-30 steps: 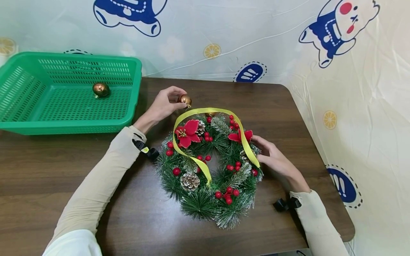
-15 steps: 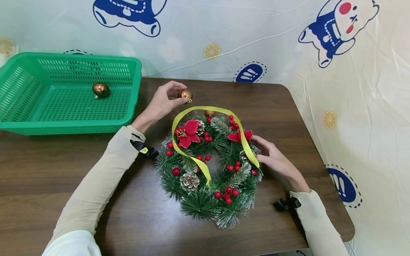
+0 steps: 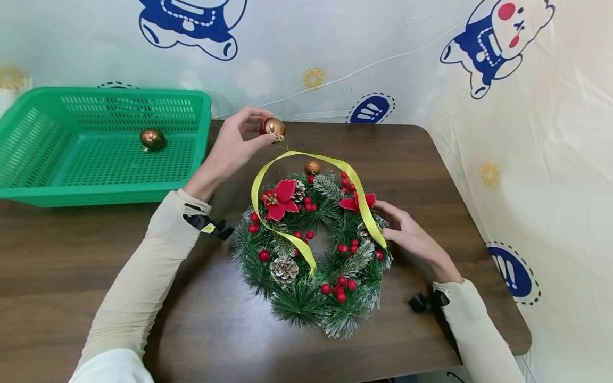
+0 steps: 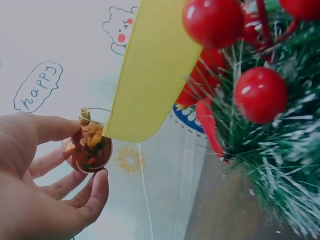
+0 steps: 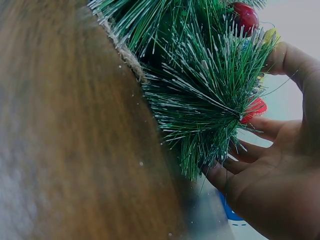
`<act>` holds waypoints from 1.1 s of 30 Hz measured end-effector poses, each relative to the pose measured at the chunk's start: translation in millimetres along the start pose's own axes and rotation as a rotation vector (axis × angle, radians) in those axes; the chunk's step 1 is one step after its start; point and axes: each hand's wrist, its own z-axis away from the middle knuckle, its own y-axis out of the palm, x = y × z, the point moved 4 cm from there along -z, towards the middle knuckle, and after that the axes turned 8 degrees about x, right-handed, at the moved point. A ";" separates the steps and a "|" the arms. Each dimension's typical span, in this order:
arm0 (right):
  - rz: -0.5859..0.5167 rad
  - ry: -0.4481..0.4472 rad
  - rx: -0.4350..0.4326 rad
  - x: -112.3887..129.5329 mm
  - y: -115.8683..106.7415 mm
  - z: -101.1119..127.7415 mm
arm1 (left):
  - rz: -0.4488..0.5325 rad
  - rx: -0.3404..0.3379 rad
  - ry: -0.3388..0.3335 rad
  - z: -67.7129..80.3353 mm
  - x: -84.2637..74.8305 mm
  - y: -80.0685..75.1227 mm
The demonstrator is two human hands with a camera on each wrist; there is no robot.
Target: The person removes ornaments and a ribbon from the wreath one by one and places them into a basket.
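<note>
Bauble (image 3: 271, 126) in L hand (image 3: 231, 148) pinch, wreath (image 3: 330, 213) in R hand (image 3: 412, 236) grip, "happy" (image 4: 40, 85) on bkgd (image 4: 55, 30)

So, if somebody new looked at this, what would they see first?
Probably the green wreath on the brown table, dotted with red berries, with a bright yellow ribbon arching over it. Next, the shiny copper ball that the left hand holds, just beyond the ribbon. Then perhaps the green basket on the left, with a second ball inside.

Sleeves (image 3: 139, 276): two, cream, long, wrinkled; white cloth (image 3: 112, 368) at left upper arm. Wrist cameras (image 3: 223, 230): two, black, strapped. Yellow marking (image 3: 208, 228): left strap (image 3: 194, 219).
</note>
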 end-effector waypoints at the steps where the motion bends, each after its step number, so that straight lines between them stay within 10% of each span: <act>1: -0.004 0.000 0.003 0.4 0.4 -0.7 | 0.002 -0.006 0.003 2.3 0.2 -1.0; 15: 0.026 -0.013 -0.015 4.0 -3.0 1.5 | -0.114 -0.135 -0.032 42.4 -16.1 -36.3; 33: 0.018 0.000 -0.004 3.2 2.9 1.8 | -0.189 -0.295 -0.117 106.1 -0.3 -86.4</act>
